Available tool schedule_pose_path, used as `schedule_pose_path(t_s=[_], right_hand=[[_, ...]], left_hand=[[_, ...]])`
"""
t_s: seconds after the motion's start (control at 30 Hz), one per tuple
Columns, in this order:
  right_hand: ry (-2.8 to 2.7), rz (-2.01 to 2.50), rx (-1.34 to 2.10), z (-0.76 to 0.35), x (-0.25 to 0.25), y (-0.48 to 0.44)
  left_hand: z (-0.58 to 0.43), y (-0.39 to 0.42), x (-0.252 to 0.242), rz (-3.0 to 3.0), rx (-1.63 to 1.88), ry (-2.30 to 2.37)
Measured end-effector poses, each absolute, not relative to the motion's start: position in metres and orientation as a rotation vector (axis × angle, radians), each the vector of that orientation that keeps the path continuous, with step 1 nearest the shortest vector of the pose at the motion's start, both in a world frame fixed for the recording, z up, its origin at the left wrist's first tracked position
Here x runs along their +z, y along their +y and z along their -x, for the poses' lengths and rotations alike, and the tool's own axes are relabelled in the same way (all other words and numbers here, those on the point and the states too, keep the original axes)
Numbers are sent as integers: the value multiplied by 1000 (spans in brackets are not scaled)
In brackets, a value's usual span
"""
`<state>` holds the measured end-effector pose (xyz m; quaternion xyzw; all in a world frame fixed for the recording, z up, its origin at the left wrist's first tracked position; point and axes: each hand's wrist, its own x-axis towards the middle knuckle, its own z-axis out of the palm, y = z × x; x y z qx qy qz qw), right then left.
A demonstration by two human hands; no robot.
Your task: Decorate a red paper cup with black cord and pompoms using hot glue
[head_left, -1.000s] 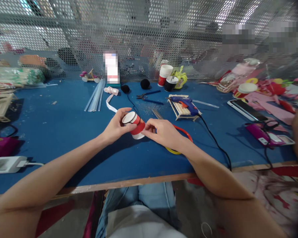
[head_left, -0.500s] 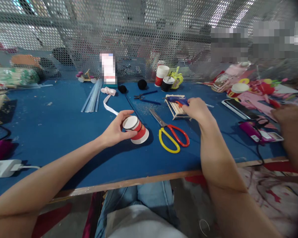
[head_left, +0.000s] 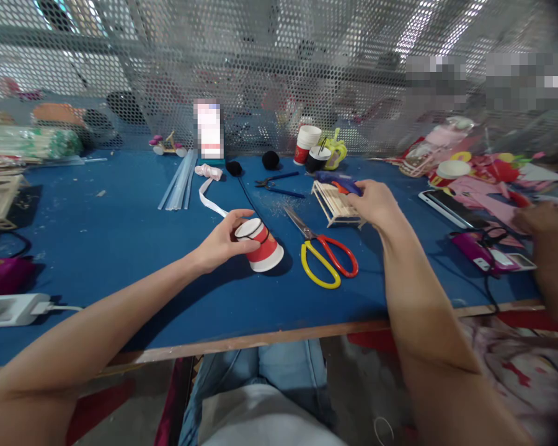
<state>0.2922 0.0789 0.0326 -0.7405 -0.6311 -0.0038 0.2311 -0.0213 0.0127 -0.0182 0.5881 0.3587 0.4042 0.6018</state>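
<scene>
Left hand around a red cup, right hand around the blue glue gun, its handle hidden.

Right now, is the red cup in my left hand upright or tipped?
Tipped: the red cup leans in the left hand, narrow end up and leftward.

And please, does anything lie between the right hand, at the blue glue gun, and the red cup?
Yes, the scissors lie flat on the table between the right hand and the red cup. The stick rack is under the glue gun; whether they touch, I cannot tell.
</scene>
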Motion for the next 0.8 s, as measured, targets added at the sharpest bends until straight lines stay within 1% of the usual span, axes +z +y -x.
schedule_pose_path(t_s=[0.17, 0.37, 0.63, 0.7, 0.8], right_hand=[[-1640, 1729, 196, -274, 39, 61], [-1713, 1388, 604, -252, 37, 41], [-1539, 1206, 1212, -230, 44, 20], [-1547, 1128, 1316, -227, 45, 16], [-1581, 1067, 1380, -222, 44, 12]], left_hand=[[20, 14, -18, -1225, 946, 880], [19, 15, -17, -1168, 969, 876], [20, 16, -19, -1211, 979, 872], [20, 16, -20, -1223, 985, 868], [20, 17, -20, -1237, 995, 865]])
